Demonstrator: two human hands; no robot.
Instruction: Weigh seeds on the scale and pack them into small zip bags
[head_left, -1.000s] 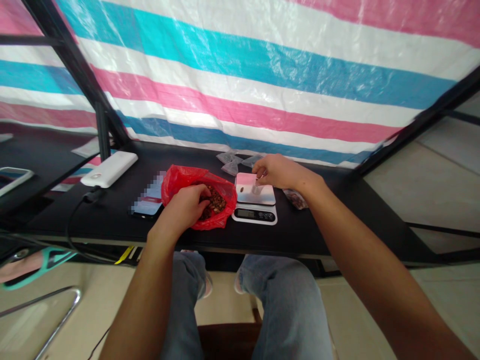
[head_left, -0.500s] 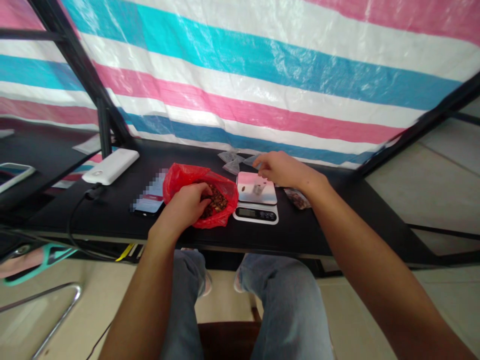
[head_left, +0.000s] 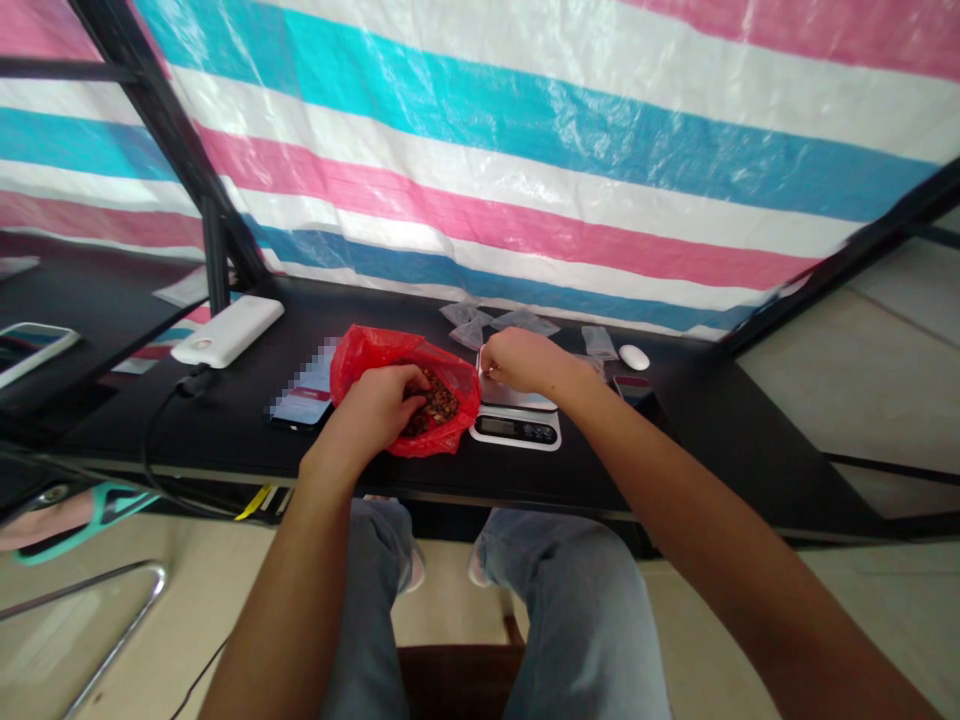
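Note:
My left hand (head_left: 375,405) reaches over the rim of a red plastic bag (head_left: 371,345), its curled fingers among small brown bean-like pieces (head_left: 439,405). What those fingers grip is hidden. My right hand (head_left: 525,360) is above the plate of a white digital kitchen scale (head_left: 551,435), to the right of the bag. Its fingertips are pinched together at the plate's left side, and anything between them is too small to make out. The hand covers most of the plate.
Clear plastic bags (head_left: 469,325) lie behind the scale, and a small clear packet (head_left: 598,342) and white mouse (head_left: 634,357) to its right. A phone (head_left: 300,390) and white power bank (head_left: 229,330) with a cable lie left. A striped sheet (head_left: 487,150) hangs behind the black table.
My right hand has moved left and down, from the plate's far edge to its left side, and its fingers have closed. My left hand stays in the bag.

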